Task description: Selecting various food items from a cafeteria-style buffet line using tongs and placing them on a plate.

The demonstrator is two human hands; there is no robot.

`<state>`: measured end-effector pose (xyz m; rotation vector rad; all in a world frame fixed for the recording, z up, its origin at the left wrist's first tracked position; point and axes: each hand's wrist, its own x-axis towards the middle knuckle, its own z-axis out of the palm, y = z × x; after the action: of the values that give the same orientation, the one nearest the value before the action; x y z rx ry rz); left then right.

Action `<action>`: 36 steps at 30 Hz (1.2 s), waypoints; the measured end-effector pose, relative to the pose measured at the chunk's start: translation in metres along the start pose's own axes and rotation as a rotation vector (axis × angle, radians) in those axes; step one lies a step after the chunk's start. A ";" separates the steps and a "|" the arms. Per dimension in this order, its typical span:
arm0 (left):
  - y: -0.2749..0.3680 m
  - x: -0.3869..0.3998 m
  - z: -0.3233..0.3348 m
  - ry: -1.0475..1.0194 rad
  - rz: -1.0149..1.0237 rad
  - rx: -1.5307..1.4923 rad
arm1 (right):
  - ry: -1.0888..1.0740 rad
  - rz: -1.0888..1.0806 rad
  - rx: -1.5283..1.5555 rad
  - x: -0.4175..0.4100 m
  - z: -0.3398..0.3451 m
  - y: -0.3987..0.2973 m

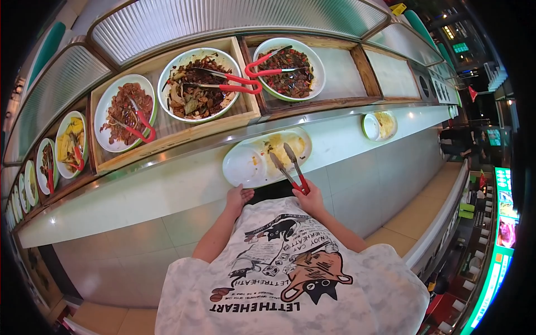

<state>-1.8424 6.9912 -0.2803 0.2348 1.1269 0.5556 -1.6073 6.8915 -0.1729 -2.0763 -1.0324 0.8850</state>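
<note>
On the pale counter ledge in front of me lies a white oval plate with a green outer edge. Yellowish sauce and small food scraps smear its right part, and the left part is mostly bare white. My left hand grips the plate's near rim, thumb on top. In my right hand are metal food tongs with red handles. Their jaws are apart over the soiled part of the plate, with no food between them; whether the tips touch it, I cannot tell.
Beyond the ledge, wooden trays hold a bowl of sliced meat, a bowl of dark mixed food and a bowl of chopped chilli dish, each with red-handled tongs. A smaller dish sits on the ledge to the right. Ribbed screens stand behind.
</note>
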 end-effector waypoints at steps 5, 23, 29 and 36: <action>0.012 -0.006 -0.016 0.029 0.028 0.019 | 0.003 -0.032 0.094 0.010 -0.016 -0.014; -0.009 -0.012 0.008 0.103 0.144 -0.041 | 0.237 -0.743 -0.691 0.170 -0.241 -0.112; -0.002 -0.023 0.012 0.187 0.229 -0.051 | 0.089 -0.736 -1.059 0.206 -0.261 -0.154; -0.003 -0.023 -0.012 0.230 0.339 -0.013 | -0.192 -0.984 -1.386 0.230 -0.238 -0.216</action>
<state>-1.8599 6.9749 -0.2686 0.3615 1.3149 0.9083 -1.4000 7.1303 0.0651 -1.8147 -2.9273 -0.3252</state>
